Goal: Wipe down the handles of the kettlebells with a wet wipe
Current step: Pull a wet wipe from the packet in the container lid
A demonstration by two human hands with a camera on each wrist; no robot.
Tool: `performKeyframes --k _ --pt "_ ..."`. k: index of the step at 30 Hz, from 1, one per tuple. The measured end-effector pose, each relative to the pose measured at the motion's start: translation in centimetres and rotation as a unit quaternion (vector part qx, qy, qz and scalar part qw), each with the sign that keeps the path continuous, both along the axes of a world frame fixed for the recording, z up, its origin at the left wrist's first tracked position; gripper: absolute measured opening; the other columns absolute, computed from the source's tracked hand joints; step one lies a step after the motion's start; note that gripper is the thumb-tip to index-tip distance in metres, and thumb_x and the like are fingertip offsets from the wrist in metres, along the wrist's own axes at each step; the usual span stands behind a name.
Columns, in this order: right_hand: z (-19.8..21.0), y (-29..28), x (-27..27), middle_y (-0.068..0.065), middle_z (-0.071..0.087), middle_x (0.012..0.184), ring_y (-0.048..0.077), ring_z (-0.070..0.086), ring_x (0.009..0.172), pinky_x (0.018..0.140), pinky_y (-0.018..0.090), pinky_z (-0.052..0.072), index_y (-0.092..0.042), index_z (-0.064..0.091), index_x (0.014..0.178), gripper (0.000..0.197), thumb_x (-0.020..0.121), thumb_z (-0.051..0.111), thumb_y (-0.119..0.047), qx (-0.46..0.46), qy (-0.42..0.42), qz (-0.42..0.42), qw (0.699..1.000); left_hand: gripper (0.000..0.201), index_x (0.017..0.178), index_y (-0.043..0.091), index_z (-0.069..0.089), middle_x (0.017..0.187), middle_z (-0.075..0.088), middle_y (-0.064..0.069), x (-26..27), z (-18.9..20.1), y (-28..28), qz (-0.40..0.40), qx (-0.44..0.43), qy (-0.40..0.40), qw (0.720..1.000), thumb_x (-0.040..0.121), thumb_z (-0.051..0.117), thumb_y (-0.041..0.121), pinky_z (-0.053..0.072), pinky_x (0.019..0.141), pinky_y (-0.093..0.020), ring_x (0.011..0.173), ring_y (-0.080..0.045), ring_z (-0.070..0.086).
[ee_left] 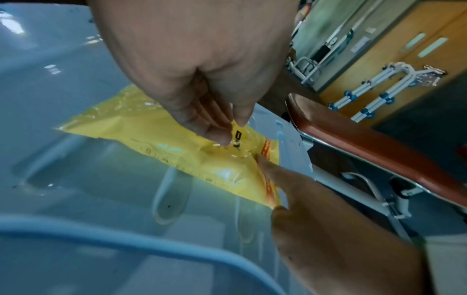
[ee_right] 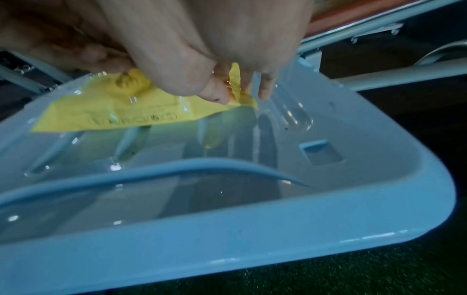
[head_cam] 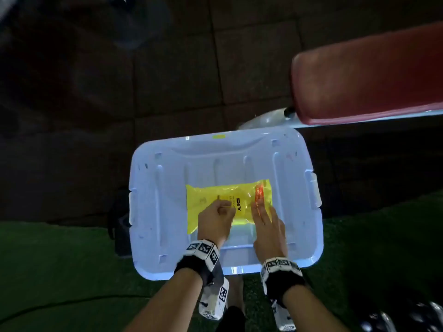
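Two hands meet a yellow packet point(head_cam: 208, 195), long axis left-right, orange end right: left hand point(head_cam: 215, 219) pinching it, right hand point(head_cam: 268, 226) pressing flat.
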State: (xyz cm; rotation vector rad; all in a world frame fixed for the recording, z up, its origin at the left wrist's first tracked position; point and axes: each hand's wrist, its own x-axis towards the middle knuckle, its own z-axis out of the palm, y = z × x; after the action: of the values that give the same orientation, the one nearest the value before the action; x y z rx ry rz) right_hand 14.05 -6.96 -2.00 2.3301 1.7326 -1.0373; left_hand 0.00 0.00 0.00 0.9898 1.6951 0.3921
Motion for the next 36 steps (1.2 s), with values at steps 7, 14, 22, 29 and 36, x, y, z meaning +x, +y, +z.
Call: performKeyframes --k 7,14,22,29,36 --pt "-1.6 0.4 0.3 -0.02 -0.009 0.169 0.025 0.001 0.158 0.124 0.054 0.019 -0.036 0.006 0.163 0.109 0.079 0.051 0.018 -0.02 -0.021 0.008 1.0 0.05 0.104 0.022 0.066 0.095 0.066 0.008 2.6 -0.3 0.6 -0.143 0.074 0.178 0.971 0.073 0.083 0.057 0.05 0.085 -0.03 0.092 -0.012 0.061" --pt "-1.7 0.5 1.6 -0.028 -0.012 0.165 0.021 -0.002 0.157 0.125 0.051 0.008 -0.046 0.005 0.16 0.114 0.079 0.05 0.02 -0.034 0.008 0.017 0.999 0.039 0.108 0.02 0.057 0.111 0.063 0.0 4.2 -1.0 2.2 -0.198 0.055 0.241 0.949 0.089 0.07 0.051 0.045 0.086 -0.034 0.107 -0.024 0.062" --pt "-1.4 0.3 1.5 -0.029 -0.015 0.164 0.021 -0.004 0.158 0.126 0.051 0.007 -0.044 0.001 0.161 0.116 0.077 0.048 0.022 -0.029 0.027 0.007 0.999 0.022 0.108 0.009 0.062 0.109 0.068 -0.009 5.4 -0.6 3.0 -0.268 0.057 0.266 0.924 0.099 0.049 0.026 0.05 0.083 -0.038 0.105 -0.031 0.065" --pt "-0.5 0.6 1.5 -0.034 -0.021 0.161 0.017 -0.009 0.157 0.126 0.048 0.005 -0.048 -0.005 0.159 0.118 0.079 0.051 0.019 -0.051 0.04 -0.002 0.998 0.01 0.09 0.021 0.063 0.078 0.073 0.0 1.1 0.4 2.6 -0.049 0.096 0.065 0.992 0.095 0.068 0.013 0.055 0.069 -0.031 0.076 -0.022 0.072" --pt "1.0 1.8 1.3 -0.028 0.013 0.161 0.02 0.012 0.155 0.124 0.049 0.016 -0.045 0.03 0.156 0.098 0.079 0.058 0.008 -0.033 0.068 -0.065 0.995 0.025 0.098 0.023 0.058 0.09 0.074 -0.016 -6.2 -0.8 1.0 0.168 0.052 -0.033 0.984 0.094 0.071 0.001 0.062 0.074 -0.032 0.078 -0.023 0.073"
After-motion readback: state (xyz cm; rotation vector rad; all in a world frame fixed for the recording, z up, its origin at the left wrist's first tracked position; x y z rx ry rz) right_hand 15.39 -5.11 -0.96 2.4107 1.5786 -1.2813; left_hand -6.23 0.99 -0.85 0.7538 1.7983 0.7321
